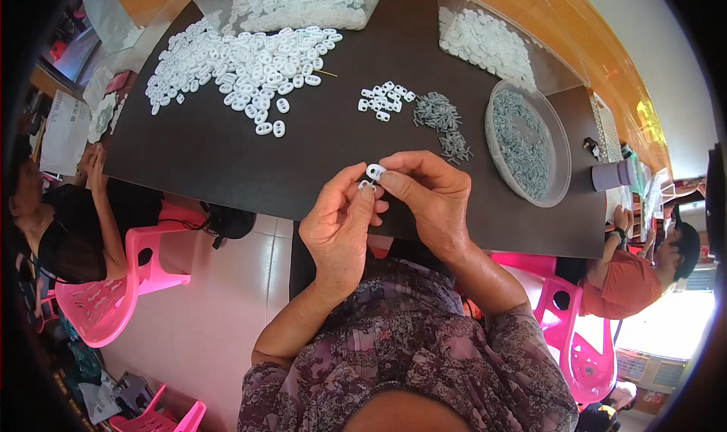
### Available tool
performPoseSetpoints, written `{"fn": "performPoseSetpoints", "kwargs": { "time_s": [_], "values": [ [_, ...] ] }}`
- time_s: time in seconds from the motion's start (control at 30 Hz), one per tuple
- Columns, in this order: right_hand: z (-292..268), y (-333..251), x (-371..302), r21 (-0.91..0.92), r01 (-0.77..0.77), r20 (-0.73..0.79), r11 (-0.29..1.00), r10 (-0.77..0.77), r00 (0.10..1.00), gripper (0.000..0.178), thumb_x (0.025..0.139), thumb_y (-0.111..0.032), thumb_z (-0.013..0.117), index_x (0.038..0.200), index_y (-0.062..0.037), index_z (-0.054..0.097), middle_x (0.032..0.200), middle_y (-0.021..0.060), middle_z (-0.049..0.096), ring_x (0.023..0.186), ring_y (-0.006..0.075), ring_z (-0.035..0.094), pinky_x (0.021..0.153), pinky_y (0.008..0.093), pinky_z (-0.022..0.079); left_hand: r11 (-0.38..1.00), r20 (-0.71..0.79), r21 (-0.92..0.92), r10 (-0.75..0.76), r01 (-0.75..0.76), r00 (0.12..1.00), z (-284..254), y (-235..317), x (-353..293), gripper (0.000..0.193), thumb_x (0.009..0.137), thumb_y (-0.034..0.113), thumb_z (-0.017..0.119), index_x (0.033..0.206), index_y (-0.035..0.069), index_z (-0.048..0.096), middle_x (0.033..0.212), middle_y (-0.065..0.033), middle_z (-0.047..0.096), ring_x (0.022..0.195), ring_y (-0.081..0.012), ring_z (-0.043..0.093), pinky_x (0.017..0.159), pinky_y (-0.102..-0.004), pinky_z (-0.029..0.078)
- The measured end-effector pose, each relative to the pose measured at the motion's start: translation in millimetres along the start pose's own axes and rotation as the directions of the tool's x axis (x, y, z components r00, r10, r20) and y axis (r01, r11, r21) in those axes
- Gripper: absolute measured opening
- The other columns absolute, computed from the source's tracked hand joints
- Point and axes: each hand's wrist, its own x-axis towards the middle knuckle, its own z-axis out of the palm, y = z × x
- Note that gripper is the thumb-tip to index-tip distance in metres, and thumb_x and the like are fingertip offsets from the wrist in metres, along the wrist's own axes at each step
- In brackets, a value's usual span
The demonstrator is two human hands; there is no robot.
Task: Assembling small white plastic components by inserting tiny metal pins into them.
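Near the table's front edge my two hands meet. My right hand point(435, 197) pinches a white oval plastic piece with holes point(375, 171) between thumb and fingers. Just below it, my left hand point(337, 231) grips a smaller white plastic piece point(366, 184), partly covered by the thumb. The two pieces are close together; whether they touch, I cannot tell. Beyond my hands lies a small group of white plastic pieces point(383, 99). Beside that group are two little heaps of short grey pins, a larger heap point(437, 112) and a smaller heap point(454, 148).
A wide pile of white oval pieces point(250, 68) spreads over the table's far left, with a thin yellowish stick point(326, 73) at its edge. Behind are clear bins of white pieces point(299, 0) point(488, 46). A round tub point(563, 159) of grey pins stands right. People sit on both sides.
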Motion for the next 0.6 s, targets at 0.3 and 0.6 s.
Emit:
{"fn": "performPoseSetpoints", "kwargs": {
  "time_s": [0.3,0.6],
  "values": [
    [-0.5,-0.6,-1.7,-0.018,0.001,-0.01,1.0,-0.001,1.0,0.014,0.084,0.003,0.061,0.098,0.0042,0.063,0.084,0.008,0.066,0.075,0.0111,0.062,0.072,0.0244,0.051,1.0,0.003,0.012,0.008,-0.008,1.0,0.2,-1.5,-1.3,0.028,0.09,-0.002,0.055,0.118,-0.002,0.055,0.085,-0.0027,0.059,0.072,-0.007,0.058,0.06,-0.0184,0.048],
    [0.0,0.7,-3.3,-0.07,0.007,-0.011,0.998,-0.008,1.0,0.014,0.082,0.004,0.063,0.096,0.0026,0.064,0.087,0.0061,0.066,0.079,0.0093,0.061,0.073,0.0229,0.05,1.0,0.002,-0.011,0.011,-0.011,1.0,-0.3,-3.2,-1.0,0.028,0.09,-0.001,0.055,0.118,-0.003,0.054,0.085,-0.0034,0.059,0.072,-0.0074,0.058,0.06,-0.0187,0.047]
  ]
}}
